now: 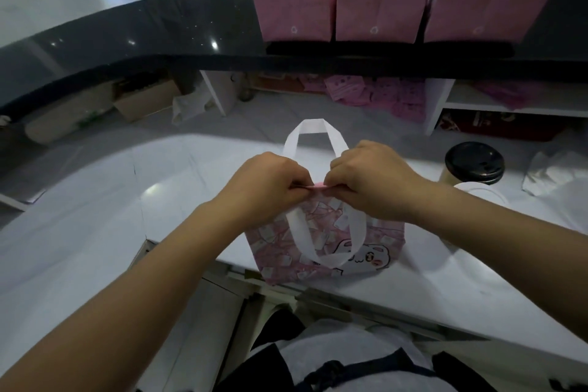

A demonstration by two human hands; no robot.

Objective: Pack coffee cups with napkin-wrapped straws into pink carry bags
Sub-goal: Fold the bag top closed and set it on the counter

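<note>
- We put the task somewhere in its middle. One pink carry bag (276, 251) stands on the white counter (95, 200) right in front of us, and both hands are working on its top edge.
- Beyond that bag, three more pink bags (378, 0) stand in a row on the raised black counter (127, 32). We cannot see into them, so we only guess that they are already packed.
- To the right of the bag a coffee cup (474, 162) with a black lid waits on the counter, not bagged. At least that one seems left to do.
- We see no straw. Farther right of the bag lies a crumpled white sheet (560, 175), and we cannot tell whether it is a napkin.
- The bag's mouth is pressed together under our fingers, so we cannot tell whether a cup is inside.
- Our left hand (270, 181) is curled tight and pinches the bag's pink top edge on its left side.
- Our right hand (372, 178) is curled the same way and pinches that edge just beside the left, knuckles nearly meeting.
- One white handle (313, 126) stands up behind the hands. The other white loop (327, 259) hangs down the bag's printed front toward us.
- From this grip alone, we cannot say whether we are parting the edges or closing them.
</note>
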